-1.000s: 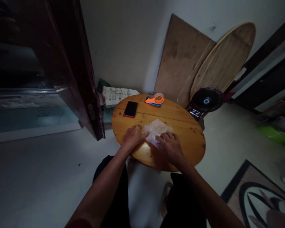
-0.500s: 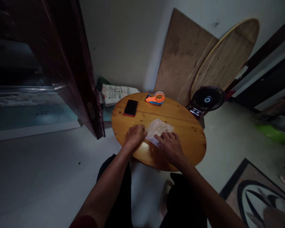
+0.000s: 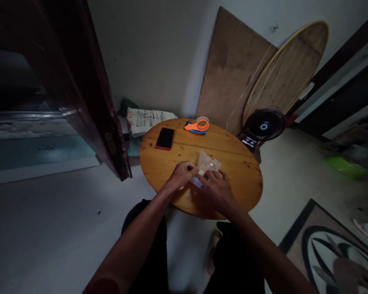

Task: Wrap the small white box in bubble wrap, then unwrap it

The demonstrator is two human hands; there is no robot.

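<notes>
A small crumpled sheet of translucent bubble wrap (image 3: 209,164) lies near the middle of the round wooden table (image 3: 242,179), one corner sticking up. Something clear seems to be inside it, too faint to make out. My left hand (image 3: 183,173) pinches the wrap's left edge between thumb and fingers. On the near right side, my right hand (image 3: 217,185) grips the wrap with curled fingers, its thumb close to the left fingertips. Part of the wrap is hidden under both hands.
A black phone with a red edge (image 3: 164,138) lies at the table's back left. Behind the wrap sits an orange and blue tape dispenser (image 3: 198,125). A dark fan (image 3: 263,126) stands beyond the right edge. Boards (image 3: 233,61) lean on the wall.
My left hand has moved right, from beside the wrap onto its edge, and now pinches it. The wrap looks narrower and more folded, with a corner raised. My right hand stays on it.
</notes>
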